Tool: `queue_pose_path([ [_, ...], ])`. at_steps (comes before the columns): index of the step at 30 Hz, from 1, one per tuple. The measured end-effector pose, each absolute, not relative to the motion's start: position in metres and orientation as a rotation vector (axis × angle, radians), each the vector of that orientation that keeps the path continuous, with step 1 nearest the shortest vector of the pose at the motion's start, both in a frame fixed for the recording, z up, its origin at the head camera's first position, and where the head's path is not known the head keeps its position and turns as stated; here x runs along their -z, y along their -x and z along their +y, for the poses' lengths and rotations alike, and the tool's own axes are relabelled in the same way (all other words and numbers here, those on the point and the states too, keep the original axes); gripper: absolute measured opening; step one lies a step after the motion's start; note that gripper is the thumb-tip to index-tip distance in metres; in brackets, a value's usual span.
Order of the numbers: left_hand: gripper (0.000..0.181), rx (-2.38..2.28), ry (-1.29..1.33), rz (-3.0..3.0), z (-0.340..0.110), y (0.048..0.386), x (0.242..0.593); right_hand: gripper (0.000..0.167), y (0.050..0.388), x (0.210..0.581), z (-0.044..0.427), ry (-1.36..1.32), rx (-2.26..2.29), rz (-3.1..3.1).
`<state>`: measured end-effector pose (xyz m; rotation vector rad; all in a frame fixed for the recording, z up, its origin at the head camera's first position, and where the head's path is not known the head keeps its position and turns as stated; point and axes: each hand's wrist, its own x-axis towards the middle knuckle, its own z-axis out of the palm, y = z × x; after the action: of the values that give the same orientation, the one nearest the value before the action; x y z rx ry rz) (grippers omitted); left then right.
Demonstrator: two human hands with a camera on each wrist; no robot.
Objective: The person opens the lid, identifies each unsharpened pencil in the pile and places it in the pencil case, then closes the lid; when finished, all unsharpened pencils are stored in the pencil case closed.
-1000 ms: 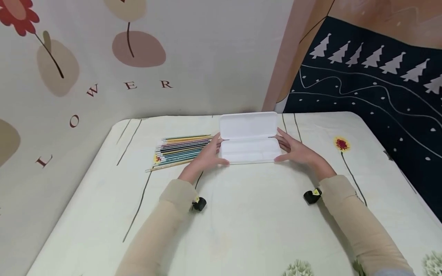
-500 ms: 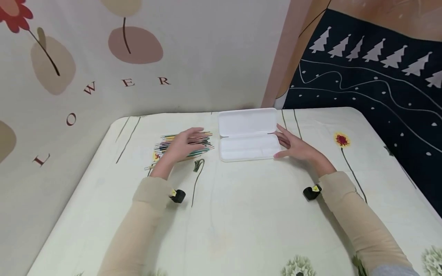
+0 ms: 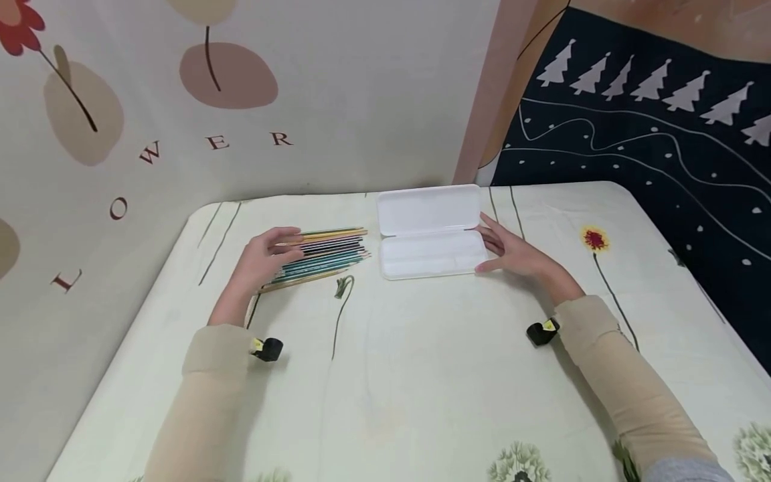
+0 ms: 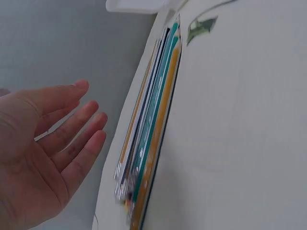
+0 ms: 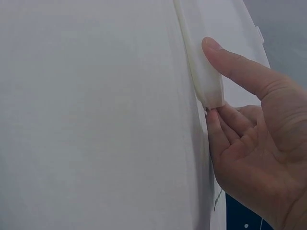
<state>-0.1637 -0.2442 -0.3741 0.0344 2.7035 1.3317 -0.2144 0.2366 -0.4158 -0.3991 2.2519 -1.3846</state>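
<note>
A white pencil case (image 3: 430,256) lies with its lid (image 3: 429,209) tilted back at the far middle of the table. My right hand (image 3: 512,254) grips its right end, the thumb at the front corner and the fingers towards the hinge. In the right wrist view the thumb (image 5: 240,69) lies against the case while the other fingers bend round its end. Left of the case, a row of pencils (image 3: 328,254) in yellow, teal, dark and pink lies side by side. Over the pencils' left ends hovers my left hand (image 3: 262,261), fingers loosely bent and holding nothing; the left wrist view shows it apart from them.
A pale flowered cloth (image 3: 409,375) covers the table. Behind it stands a white patterned wall covering (image 3: 361,87), and a dark cloth with tree prints (image 3: 638,134) hangs at the right. A small black wrist camera (image 3: 267,349) sits on the left sleeve.
My left hand has let go of the case's left end and moved left across the pencils to their far left ends. The right hand stays at the case.
</note>
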Motion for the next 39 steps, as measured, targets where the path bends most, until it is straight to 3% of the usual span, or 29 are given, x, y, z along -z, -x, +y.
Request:
queue_pose_path([
  [22,0.048,-1.390,0.408,2.780,-0.294,0.144,0.401,0.118,0.217,0.417,0.235,0.375,1.375,2.274],
  [39,0.028,-1.087,0.344,2.871,-0.289,0.156,0.411,0.117,0.215,0.417,0.235,0.372,1.390,2.274],
])
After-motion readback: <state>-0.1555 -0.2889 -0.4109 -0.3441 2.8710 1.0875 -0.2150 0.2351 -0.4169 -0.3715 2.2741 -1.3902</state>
